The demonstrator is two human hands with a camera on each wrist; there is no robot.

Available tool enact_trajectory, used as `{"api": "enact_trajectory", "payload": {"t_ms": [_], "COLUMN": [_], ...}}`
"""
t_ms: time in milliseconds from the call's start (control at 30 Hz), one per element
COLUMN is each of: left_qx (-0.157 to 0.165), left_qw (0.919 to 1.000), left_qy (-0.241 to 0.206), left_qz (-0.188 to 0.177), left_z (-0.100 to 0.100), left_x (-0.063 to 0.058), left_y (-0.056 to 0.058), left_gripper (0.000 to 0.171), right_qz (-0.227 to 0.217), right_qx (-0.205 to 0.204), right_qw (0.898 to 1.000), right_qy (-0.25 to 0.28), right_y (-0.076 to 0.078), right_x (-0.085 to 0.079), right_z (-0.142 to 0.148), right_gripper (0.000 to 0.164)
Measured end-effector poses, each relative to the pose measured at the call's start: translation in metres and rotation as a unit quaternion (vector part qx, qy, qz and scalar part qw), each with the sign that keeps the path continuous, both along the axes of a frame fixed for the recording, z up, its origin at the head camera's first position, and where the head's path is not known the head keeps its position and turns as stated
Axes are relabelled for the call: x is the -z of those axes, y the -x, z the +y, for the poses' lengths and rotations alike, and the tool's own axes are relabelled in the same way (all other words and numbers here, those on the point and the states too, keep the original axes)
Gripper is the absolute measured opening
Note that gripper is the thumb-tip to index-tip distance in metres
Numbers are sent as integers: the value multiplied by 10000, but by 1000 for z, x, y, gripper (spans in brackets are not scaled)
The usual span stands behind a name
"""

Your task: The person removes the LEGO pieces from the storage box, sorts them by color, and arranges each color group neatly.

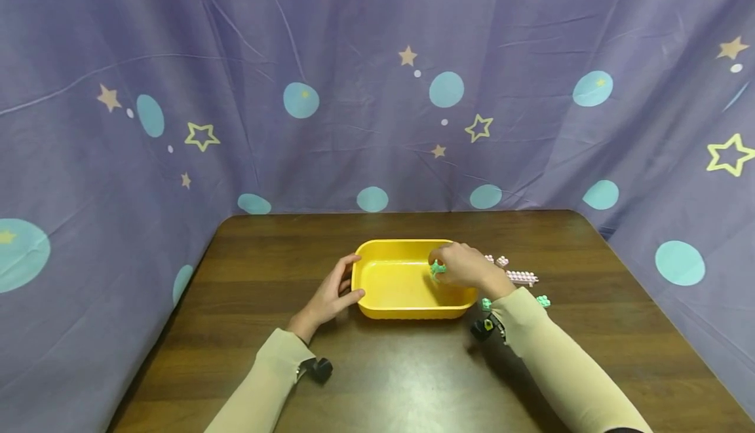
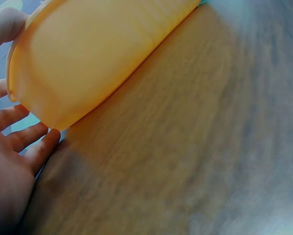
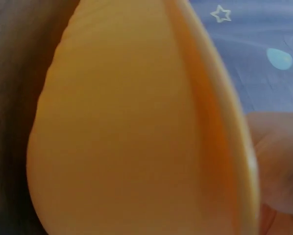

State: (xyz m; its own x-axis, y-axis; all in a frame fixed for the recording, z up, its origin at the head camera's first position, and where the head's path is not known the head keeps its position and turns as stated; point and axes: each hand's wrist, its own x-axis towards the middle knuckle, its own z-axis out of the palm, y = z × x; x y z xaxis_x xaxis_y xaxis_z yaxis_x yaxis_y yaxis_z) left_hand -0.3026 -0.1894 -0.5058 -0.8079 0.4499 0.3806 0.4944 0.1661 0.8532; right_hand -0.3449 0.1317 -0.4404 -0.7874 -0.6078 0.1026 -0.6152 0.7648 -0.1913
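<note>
A yellow plastic basin (image 1: 401,314) stands on the wooden table. At its left end my left hand (image 1: 326,299) holds the rim, thumb toward the near corner and fingers along the outer wall; the left wrist view shows the same hand (image 2: 14,152) against the basin (image 2: 97,54). My right hand (image 1: 463,264) reaches over the right rim and pinches a small green toy block (image 1: 437,268) inside the basin. In the right wrist view the basin wall (image 3: 122,127) covers most of the picture, and only part of that hand (image 3: 279,161) shows, blurred.
Right of the basin lie a studded pink block strip (image 1: 522,278), a small pink block (image 1: 502,261) and green blocks (image 1: 543,301), partly behind the right forearm. A patterned purple curtain (image 1: 366,145) hangs around the table (image 1: 283,249).
</note>
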Motion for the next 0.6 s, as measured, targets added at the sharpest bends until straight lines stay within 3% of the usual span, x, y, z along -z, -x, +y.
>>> {"api": "enact_trajectory", "payload": {"t_ms": [100,267,533,600], "left_qx": [-75,-134,-118,-85], "left_qw": [10000,9999,9999,10000], "left_qy": [-41,-18,-15,-3], "left_qz": [-13,25,40,16], "left_z": [-1,-2,-1,0], "left_x": [14,19,12,4], "left_y": [6,8,5,1], "left_gripper": [68,66,65,65], "right_qz": [63,170,329,349], "right_qx": [124,273,429,402], "right_qw": [9998,9984,9962,9967], "right_qy": [-154,-466,-681,-615], "right_y": [0,3,3,2], "right_x": [3,11,19,19], "right_z": [-4,-7,-12,-13], "right_gripper": [17,7,6,11]}}
